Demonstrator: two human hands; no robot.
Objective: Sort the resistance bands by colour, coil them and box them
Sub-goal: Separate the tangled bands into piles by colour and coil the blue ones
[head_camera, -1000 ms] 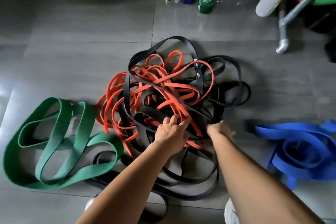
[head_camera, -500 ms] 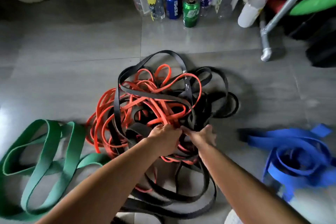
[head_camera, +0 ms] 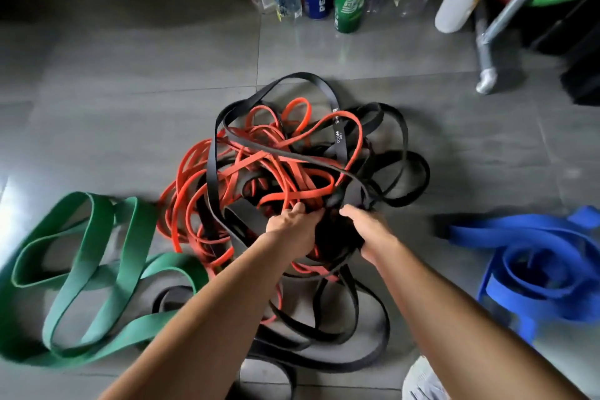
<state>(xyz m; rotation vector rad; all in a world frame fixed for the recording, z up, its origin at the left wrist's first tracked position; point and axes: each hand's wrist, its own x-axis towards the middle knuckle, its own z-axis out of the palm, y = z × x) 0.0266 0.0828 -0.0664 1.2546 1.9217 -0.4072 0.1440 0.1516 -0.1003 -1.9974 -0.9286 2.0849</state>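
"Two colours look sorted to me: the green band (head_camera: 84,269) lies by itself on the floor (head_camera: 130,91) to the left, and the blue band (head_camera: 535,269) sits in its own heap well apart on the right. So which step is this?"

"Sorting, I'd say, and not far into it. The big tangle (head_camera: 276,178) in the middle is orange bands (head_camera: 191,195) and black bands (head_camera: 406,172) looped through one another. Nothing is coiled, and no box is in view."

"What does the next move call for?"

"Getting one colour free, most likely. The black straps cross over and under the orange ones, so a straight pull would probably drag the whole heap along. I'd judge one loop has to be lifted clear while the rest is held back."

"And the arms?"

"Both reach forward and down from the near edge, with the forearms closing in on the near side of the tangle. The left hand (head_camera: 292,227) has its fingers curled into the tangle, with orange strands at its fingertips and black strap under them. Which colour it really grips I cannot tell. The right hand (head_camera: 370,234) is just beside it, fingers curled round a dark bunch of the black bands, and that bunch fills the narrow space between the two hands"
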